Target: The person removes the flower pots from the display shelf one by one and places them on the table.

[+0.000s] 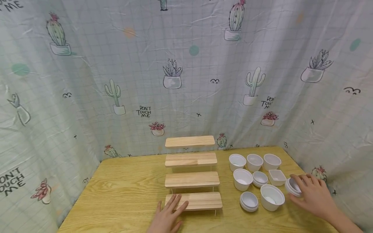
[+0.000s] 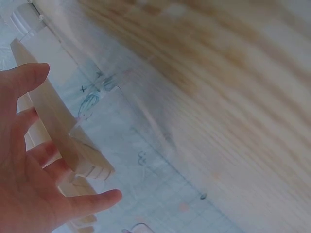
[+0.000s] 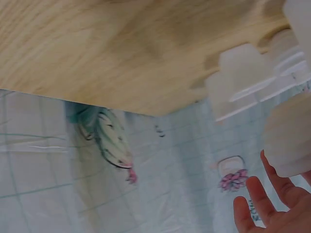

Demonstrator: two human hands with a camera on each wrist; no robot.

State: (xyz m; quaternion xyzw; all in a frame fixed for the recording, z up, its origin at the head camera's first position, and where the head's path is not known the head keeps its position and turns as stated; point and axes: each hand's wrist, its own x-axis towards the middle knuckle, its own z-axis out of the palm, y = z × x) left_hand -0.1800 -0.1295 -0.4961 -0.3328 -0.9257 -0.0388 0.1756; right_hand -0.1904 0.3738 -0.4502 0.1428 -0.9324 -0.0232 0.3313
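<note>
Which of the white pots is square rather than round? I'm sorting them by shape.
The small square pot, in the middle row just left of the right hand. Its rim has straight sides and corners; every other white pot there has a round rim.

The head view is evenly and softly lit — bright, with no hard glare and only faint shadows under the wooden steps (image 1: 192, 179) and the white cups (image 1: 256, 181). Wide-angle distortion bows the curtain (image 1: 186, 81) and bench (image 1: 122, 194) towards the edges. Both wrist views are washed out and heavily blurred — the wood grain smears into streaks, the cups in the right wrist view are soft pale blocks, and the fingers (image 2: 29, 160) sit close and out of focus.
</note>
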